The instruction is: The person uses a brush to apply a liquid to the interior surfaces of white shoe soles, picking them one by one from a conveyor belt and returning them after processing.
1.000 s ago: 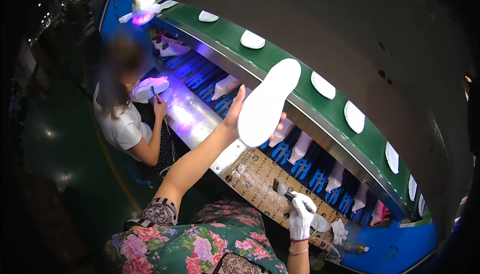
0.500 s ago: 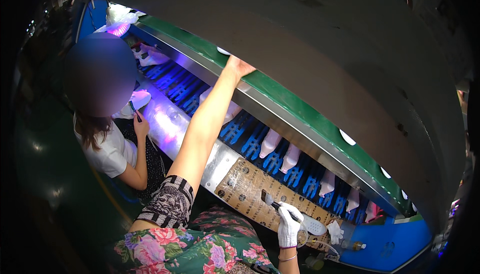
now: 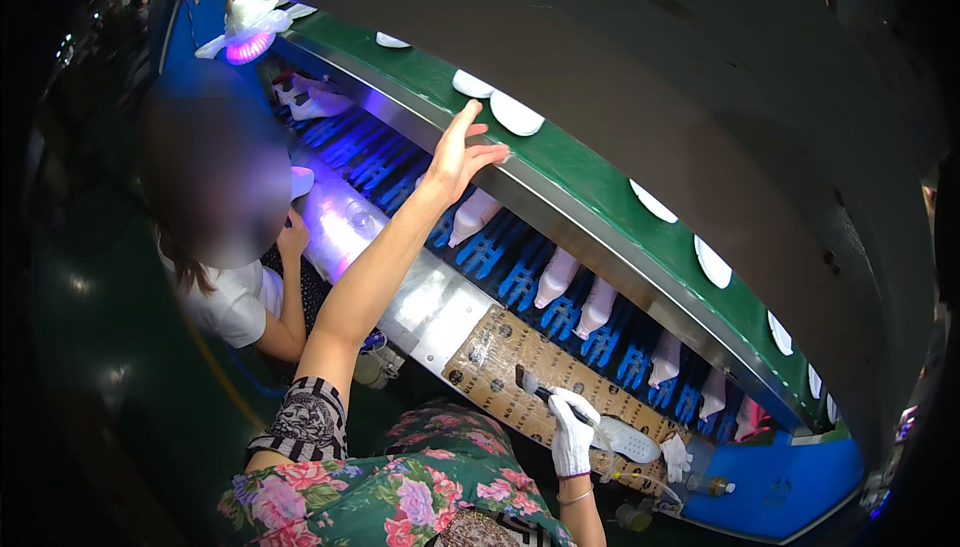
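Observation:
My left hand (image 3: 462,155), bare, reaches up to the near edge of the green belt (image 3: 590,175) with its fingers apart and nothing in them. Just beyond its fingertips lie two white shoe soles (image 3: 517,113) on the belt, partly under the dark cover. My right hand (image 3: 573,433), in a white glove, is closed around a brush (image 3: 533,381) with a dark handle. The brush head points left over the brown paper-covered ledge (image 3: 500,347). A pale sole (image 3: 628,440) lies on the ledge, right beside the gloved hand.
Below the belt runs a rack of blue holders (image 3: 520,282) carrying several pale shoe-shaped pieces (image 3: 557,277). A large dark cover (image 3: 700,97) overhangs the belt. On the left sits a co-worker (image 3: 235,297). A crumpled white cloth (image 3: 676,457) and a small bottle (image 3: 712,486) stand at right.
My left hand has come out from the cover's edge, and its fingers now show spread. More white soles show on the belt. My right hand with the brush has shifted slightly left and up.

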Demonstrator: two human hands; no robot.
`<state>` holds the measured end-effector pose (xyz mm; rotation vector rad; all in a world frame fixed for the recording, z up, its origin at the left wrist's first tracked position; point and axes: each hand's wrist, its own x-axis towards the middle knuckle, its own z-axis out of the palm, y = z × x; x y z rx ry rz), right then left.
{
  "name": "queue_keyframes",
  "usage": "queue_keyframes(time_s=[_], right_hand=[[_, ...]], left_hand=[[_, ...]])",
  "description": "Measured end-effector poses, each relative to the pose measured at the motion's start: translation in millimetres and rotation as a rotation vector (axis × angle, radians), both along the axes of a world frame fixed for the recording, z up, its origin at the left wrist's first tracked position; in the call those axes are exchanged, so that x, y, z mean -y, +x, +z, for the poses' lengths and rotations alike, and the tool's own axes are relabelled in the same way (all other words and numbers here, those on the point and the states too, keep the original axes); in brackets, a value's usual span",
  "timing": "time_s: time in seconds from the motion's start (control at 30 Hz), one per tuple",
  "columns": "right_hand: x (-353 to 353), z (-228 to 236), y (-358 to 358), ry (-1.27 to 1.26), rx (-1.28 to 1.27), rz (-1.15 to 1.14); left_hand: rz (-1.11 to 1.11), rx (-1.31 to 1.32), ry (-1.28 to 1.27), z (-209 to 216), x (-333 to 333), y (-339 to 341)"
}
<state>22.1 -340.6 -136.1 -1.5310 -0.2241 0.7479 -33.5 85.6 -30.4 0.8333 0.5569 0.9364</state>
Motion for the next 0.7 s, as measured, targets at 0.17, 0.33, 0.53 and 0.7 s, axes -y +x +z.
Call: queue_keyframes(time_s=[0.17, 0.33, 0.53, 0.7], right_hand=[[-15.7, 1.3, -6.1, -0.008, -0.030, 0.072], [-20.5, 1.8, -8.0, -0.030, 0.069, 0.108], [-9.4, -3.4, -2.2, -0.022, 0.025, 0.044], [-10.4, -4.2, -0.7, -0.017, -0.010, -0.003]], left_hand=[[-0.141, -0.046, 0.088, -19.9, -42.4, 41.7], [0.014, 0.036, 0.175, -33.0, -71.7, 62.2], [0.125, -0.233, 0.209, -38.5, -70.9, 33.5], [-0.094, -0.256, 0.218, -21.8, -34.9, 28.4]])
